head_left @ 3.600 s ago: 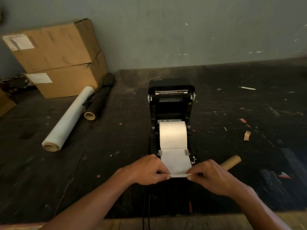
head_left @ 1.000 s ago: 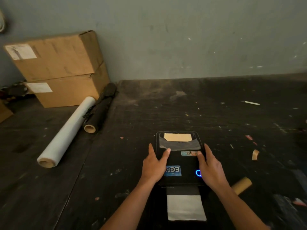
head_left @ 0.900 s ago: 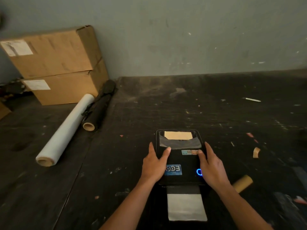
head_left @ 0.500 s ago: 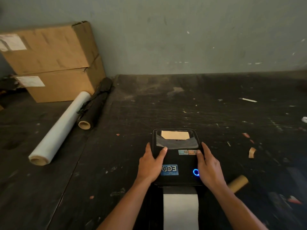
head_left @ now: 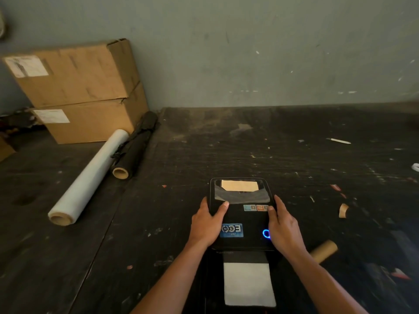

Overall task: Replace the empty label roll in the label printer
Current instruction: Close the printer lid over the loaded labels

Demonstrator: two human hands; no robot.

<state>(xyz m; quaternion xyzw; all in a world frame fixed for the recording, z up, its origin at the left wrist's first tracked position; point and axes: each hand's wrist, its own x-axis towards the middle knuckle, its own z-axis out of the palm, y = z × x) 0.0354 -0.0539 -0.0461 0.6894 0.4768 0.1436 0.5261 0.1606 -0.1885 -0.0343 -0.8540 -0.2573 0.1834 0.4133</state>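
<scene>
The black label printer [head_left: 246,219] sits on the dark table with its lid down and a blue ring light glowing at its front right. A strip of white label paper [head_left: 248,284] sticks out of its front slot toward me. My left hand [head_left: 207,224] lies flat on the lid's left side, fingers straight. My right hand [head_left: 283,226] presses flat on the lid's right side. The empty brown cardboard core [head_left: 324,250] lies on the table just right of my right wrist.
Two stacked cardboard boxes [head_left: 77,91] stand at the back left against the wall. A clear film roll [head_left: 88,177] and a black roll [head_left: 136,146] lie in front of them. Small scraps, among them a curled brown piece [head_left: 343,210], dot the table's right side.
The printer lid, open 3.6 s ago while both hands pinched the label end, is now down with both hands flat on it. Over the last second the hands have stayed put.
</scene>
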